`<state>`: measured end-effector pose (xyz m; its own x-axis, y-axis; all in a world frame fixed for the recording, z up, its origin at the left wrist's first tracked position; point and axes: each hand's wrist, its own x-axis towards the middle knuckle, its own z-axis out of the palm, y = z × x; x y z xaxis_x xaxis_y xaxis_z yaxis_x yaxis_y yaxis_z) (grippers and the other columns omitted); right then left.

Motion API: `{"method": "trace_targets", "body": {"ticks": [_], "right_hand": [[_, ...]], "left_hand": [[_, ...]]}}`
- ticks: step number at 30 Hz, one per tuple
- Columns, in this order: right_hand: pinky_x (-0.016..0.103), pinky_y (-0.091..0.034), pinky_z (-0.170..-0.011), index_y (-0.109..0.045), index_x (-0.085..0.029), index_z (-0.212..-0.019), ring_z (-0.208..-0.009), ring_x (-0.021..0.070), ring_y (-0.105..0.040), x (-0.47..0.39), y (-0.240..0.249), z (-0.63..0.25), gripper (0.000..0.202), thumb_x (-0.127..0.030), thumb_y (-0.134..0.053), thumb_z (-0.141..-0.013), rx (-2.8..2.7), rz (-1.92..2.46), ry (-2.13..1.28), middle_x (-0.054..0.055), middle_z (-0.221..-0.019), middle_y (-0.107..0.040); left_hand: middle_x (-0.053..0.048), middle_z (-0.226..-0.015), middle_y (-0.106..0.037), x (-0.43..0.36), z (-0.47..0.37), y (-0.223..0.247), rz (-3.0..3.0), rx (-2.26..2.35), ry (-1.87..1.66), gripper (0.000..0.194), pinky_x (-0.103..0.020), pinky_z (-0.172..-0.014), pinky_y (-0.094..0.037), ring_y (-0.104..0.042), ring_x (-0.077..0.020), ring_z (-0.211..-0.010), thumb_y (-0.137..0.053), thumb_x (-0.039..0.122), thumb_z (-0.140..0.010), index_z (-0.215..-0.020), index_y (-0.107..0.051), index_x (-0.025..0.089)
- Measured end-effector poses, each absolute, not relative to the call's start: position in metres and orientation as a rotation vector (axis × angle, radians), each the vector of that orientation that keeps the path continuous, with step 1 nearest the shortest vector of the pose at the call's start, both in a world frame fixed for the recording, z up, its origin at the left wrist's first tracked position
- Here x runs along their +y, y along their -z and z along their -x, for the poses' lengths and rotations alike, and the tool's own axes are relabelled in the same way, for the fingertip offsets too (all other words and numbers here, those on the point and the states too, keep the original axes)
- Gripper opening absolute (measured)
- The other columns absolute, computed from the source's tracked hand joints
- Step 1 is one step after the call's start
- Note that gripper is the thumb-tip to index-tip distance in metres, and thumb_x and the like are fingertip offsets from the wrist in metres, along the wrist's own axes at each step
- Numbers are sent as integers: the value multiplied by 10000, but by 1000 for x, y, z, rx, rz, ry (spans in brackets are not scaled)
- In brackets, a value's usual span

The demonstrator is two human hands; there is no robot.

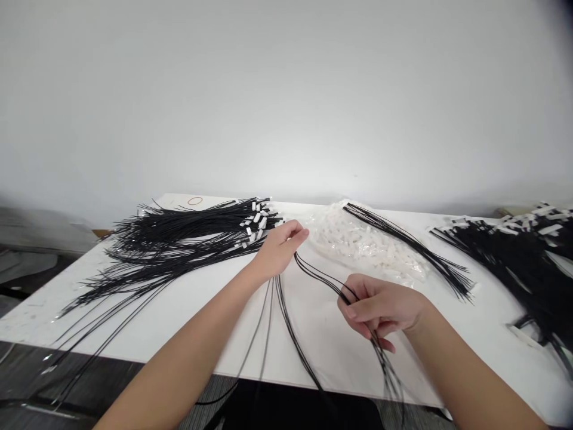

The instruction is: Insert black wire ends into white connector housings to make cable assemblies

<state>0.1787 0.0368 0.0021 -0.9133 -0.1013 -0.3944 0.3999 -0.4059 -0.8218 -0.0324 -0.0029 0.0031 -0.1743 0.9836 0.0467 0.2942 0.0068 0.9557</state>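
Note:
My left hand (282,246) is closed in a pinch above the middle of the table, with thin black wires coming out below it. Some of these wires hang down past the table's front edge. Others curve across to my right hand (380,307), whose fingers are closed around a small bunch of black wires (320,275). The loose ends trail below that hand and look blurred. Whatever sits at the left fingertips is hidden by the fingers. Just left of my left hand lies a large pile of black wires (192,230) with white connectors (259,220) at its right end.
A clear plastic bag of white connectors (367,245) lies behind my hands, with a bundle of black wires (412,251) across it. More black wires with white ends (514,257) are heaped at the right. An orange rubber band (195,201) rests near the wall (286,101). The white table (215,322) ends close in front.

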Motion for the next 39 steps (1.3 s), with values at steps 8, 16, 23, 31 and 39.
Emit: {"method": "trace_targets", "body": {"ticks": [8, 16, 23, 31, 39], "right_hand": [[181, -408, -340, -608, -87, -771, -288, 11, -286, 37, -14, -188, 366, -440, -512, -782, 1652, -478, 2259, -69, -423, -397], [150, -311, -423, -486, -246, -1127, -430, 22, -277, 37, -24, -177, 363, -411, -506, -805, 1993, -919, 2280, -84, -495, -314], [191, -282, -409, -511, -205, -813, -396, 39, -333, 43, -19, -173, 119, -321, -488, -801, 1756, -988, 3085, -63, -542, -383], [198, -422, -487, -570, -165, -920, -617, 79, -511, 55, -14, -173, 263, -326, -487, -730, 1410, -1444, 3777, -7, -789, -511], [182, -516, -683, -587, -164, -869, -690, 33, -526, 64, -3, -169, 234, -349, -615, -728, 1526, -2101, 3739, -19, -812, -490]], "left_hand": [[49, -581, -351, 2, 47, 0, -1319, 1603, -1270, 309, -194, -399, -213, -282, -36, -418, -450, 460, -788, -680, -410, 174], [50, -615, -373, -3, 33, -2, -945, 1361, -1167, 307, -163, -314, -145, -237, -8, -335, -523, 476, -736, -705, -416, 189], [46, -633, -387, -6, 24, -3, -809, 1291, -1103, 297, -157, -310, -120, -233, 0, -329, -553, 440, -717, -683, -403, 186], [40, -682, -397, -9, 19, 0, -737, 1277, -1016, 211, -156, -329, -85, -214, 9, -333, -530, 355, -721, -694, -394, 196], [38, -646, -381, -9, 17, 3, -803, 1259, -954, 222, -158, -337, -93, -226, -15, -364, -503, 418, -744, -734, -422, 211]]}}
